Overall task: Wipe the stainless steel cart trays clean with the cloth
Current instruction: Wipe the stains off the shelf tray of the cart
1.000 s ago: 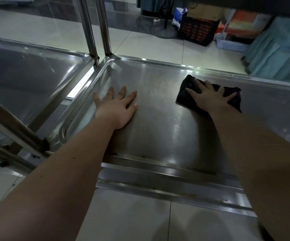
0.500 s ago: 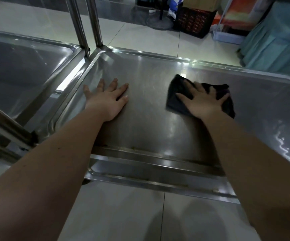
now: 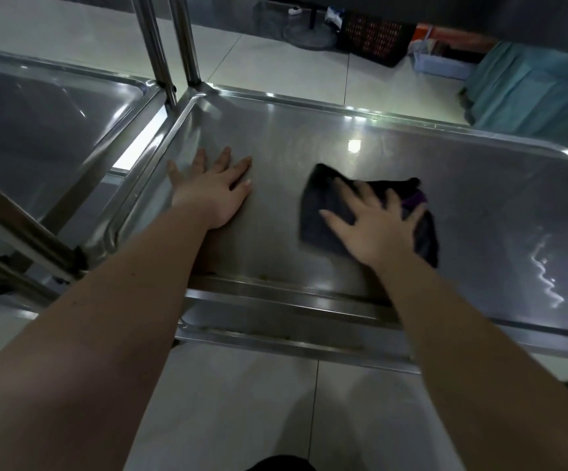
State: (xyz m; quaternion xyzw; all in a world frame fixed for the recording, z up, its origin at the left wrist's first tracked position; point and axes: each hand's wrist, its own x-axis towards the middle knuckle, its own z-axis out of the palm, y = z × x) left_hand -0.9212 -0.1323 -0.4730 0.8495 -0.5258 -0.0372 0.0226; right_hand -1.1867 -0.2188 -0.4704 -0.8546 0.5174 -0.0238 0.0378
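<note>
Floor (image 3: 242, 409) of pale tile runs beneath and beyond a steel cart. The cart's wide tray (image 3: 343, 137) fills the middle of the view, its bottom shiny with glare spots. A second tray (image 3: 55, 124) sits just beside it on the left, with two upright posts (image 3: 184, 39) rising where the two meet. Teal fabric (image 3: 530, 93) hangs at the far right, and a dark basket (image 3: 374, 39) stands on the floor behind the cart. The cloth (image 3: 323, 212), dark with a purple patch at its right edge, lies flat on the tray bottom near the middle, closer to the near rim than the far one. The right grip (image 3: 374, 229) is wide, its fingers straight and spread as they press down on the cloth, and it is slightly blurred. The cloth shows past the fingertips, left of the thumb and right of the little finger. The left grip (image 3: 211, 192) is also wide, flat on bare steel near the tray's left wall, holding nothing, and apart from the cloth.
</note>
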